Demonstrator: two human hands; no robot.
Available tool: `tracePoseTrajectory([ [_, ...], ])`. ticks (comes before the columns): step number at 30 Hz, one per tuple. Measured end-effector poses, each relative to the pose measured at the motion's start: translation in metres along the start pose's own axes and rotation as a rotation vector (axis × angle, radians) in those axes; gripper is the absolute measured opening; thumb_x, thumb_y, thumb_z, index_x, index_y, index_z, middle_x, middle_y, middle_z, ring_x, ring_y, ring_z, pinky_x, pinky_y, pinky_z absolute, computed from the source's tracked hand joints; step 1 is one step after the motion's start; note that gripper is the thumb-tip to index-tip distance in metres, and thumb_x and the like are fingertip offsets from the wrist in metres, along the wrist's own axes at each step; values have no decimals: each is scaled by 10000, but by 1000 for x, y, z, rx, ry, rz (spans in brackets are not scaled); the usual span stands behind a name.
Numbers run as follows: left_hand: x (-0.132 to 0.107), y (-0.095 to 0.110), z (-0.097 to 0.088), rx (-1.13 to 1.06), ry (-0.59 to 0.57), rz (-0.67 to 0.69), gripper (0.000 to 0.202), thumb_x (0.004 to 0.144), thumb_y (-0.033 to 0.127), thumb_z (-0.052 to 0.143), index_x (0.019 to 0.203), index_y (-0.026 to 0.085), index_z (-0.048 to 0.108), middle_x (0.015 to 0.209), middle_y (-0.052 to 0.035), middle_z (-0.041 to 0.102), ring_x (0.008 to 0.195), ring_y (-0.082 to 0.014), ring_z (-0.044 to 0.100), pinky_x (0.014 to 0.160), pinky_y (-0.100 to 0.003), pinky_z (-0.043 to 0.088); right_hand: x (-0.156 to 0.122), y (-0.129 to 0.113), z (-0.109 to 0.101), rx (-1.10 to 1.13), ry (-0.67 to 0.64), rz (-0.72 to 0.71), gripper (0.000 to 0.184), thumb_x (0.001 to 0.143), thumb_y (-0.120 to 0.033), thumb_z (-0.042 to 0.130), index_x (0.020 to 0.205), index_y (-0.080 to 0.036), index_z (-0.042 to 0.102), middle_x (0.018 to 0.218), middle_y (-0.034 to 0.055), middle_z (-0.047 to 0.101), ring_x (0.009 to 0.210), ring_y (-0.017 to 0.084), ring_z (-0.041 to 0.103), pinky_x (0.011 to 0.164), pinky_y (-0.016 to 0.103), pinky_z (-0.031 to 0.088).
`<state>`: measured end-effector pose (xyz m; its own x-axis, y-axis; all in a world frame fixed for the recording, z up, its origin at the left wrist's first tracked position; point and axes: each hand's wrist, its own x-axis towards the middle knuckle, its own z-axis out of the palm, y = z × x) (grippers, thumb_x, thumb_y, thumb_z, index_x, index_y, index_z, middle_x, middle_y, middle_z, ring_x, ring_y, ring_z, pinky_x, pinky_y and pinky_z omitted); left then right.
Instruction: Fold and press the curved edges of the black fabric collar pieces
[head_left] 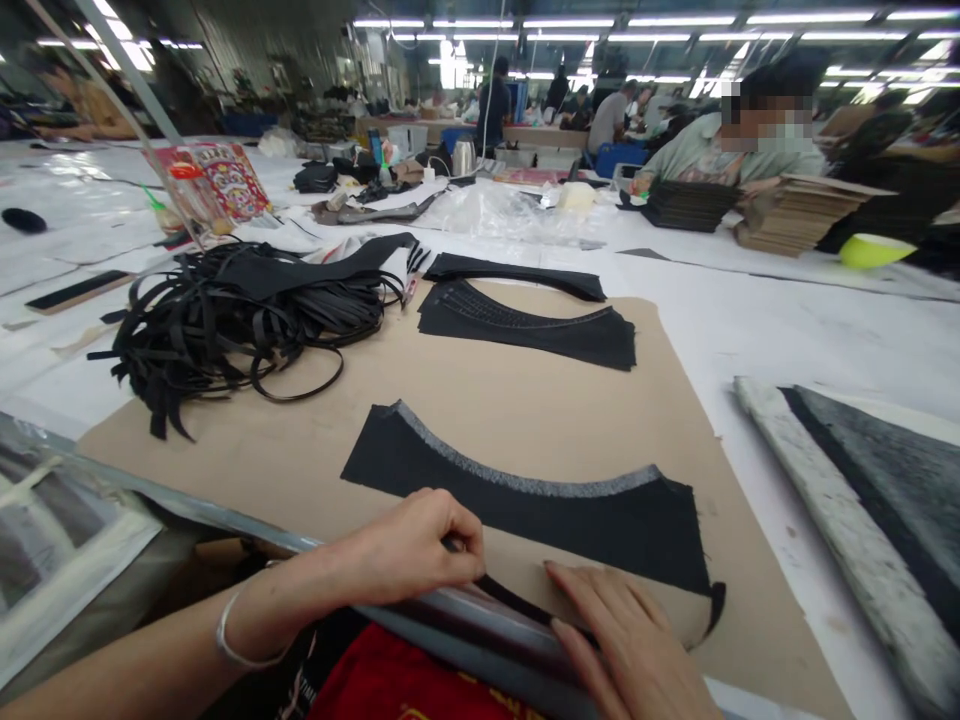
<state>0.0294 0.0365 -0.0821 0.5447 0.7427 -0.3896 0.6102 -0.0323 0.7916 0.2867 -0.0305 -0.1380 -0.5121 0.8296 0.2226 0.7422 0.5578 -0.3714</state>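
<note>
My left hand [435, 540] is closed in a pinch on a narrow black strip [514, 598] near the table's front edge. The strip runs taut to the right and passes under my right hand [626, 635], which lies flat with its fingers stretched out over it. Beyond the right hand, the strip's loose end [718, 605] curls up beside a black fabric panel [517, 505]. That panel lies flat just past both hands, its far edge curved inward and lined with a speckled grey band [525, 483]. Neither hand touches the panel.
Brown paper [360, 370] covers the white table here. A tangled heap of black strips [247, 320] lies at left. Stacked black panels [525, 325] lie farther back. A grey-black padded piece [870, 470] rests at right. Another person [705, 145] sits across, behind stacked pieces [799, 215].
</note>
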Motion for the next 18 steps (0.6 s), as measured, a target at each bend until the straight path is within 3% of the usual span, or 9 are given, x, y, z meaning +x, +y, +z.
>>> tracePoseTrajectory([
  [2, 2, -6, -3, -13, -16, 0, 167, 719, 212, 531, 709, 147, 684, 593, 45, 536, 587, -95, 445, 526, -179, 301, 17, -12, -4, 96, -157, 70, 166, 922, -256, 468, 981, -232, 622, 890, 33, 686, 824, 193, 639, 767, 316, 473],
  [4, 0, -12, -7, 16, -21, -3, 165, 732, 213, 530, 725, 150, 682, 609, 45, 552, 594, -95, 459, 540, -179, 311, 25, -18, -11, 203, -310, 181, 228, 949, -257, 401, 839, -225, 599, 803, 18, 656, 761, 172, 620, 690, 279, 443],
  [8, -8, -8, -15, 196, -59, 25, 187, 778, 205, 511, 720, 178, 687, 645, 29, 620, 637, -115, 530, 595, -192, 336, 31, -21, -27, 346, -574, 364, 300, 956, -321, 378, 731, -213, 547, 727, -3, 614, 698, 146, 585, 601, 243, 361],
  [13, -6, 20, -5, 214, -54, 93, 222, 819, 247, 519, 930, 243, 711, 785, 17, 697, 707, -134, 584, 630, -197, 358, 50, -29, -36, 466, -605, 460, 284, 924, -321, 408, 680, -203, 494, 648, -29, 529, 655, 124, 511, 560, 231, 295],
  [18, 6, 32, 7, 154, 11, 44, 176, 735, 167, 525, 751, 216, 693, 589, 49, 603, 559, -95, 506, 512, -184, 292, 60, -30, -42, 534, -586, 448, 249, 902, -314, 423, 690, -202, 487, 670, -37, 510, 642, 111, 467, 553, 222, 281],
])
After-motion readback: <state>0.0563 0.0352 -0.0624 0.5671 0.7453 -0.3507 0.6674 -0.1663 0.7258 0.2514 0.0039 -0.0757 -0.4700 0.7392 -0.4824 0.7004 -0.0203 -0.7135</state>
